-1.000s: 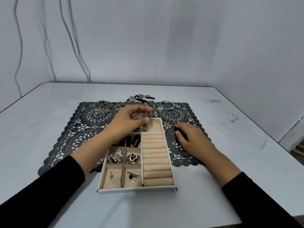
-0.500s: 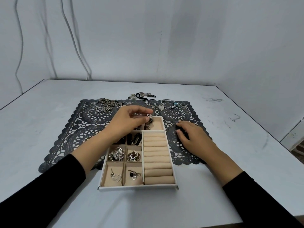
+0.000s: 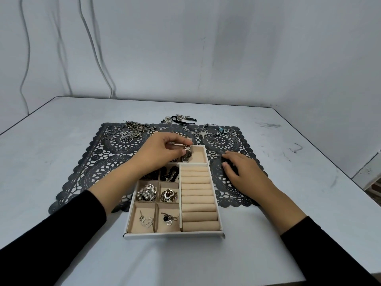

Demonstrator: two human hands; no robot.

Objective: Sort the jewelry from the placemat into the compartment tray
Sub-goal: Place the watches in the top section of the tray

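The left hand [image 3: 162,150] pinches a round-faced metal-link watch [image 3: 187,154] in its grip at the far compartment of the velvety beige tray [image 3: 175,235], while the right hand [image 3: 245,174] rests on the dark lace placemat [image 3: 99,168], its grip impossible to tell.

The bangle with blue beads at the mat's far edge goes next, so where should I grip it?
Probably pinch the bangle on its bare metal arc at the left, coming down from above. It lies flat on the placemat, and its beads bunch at the right end.
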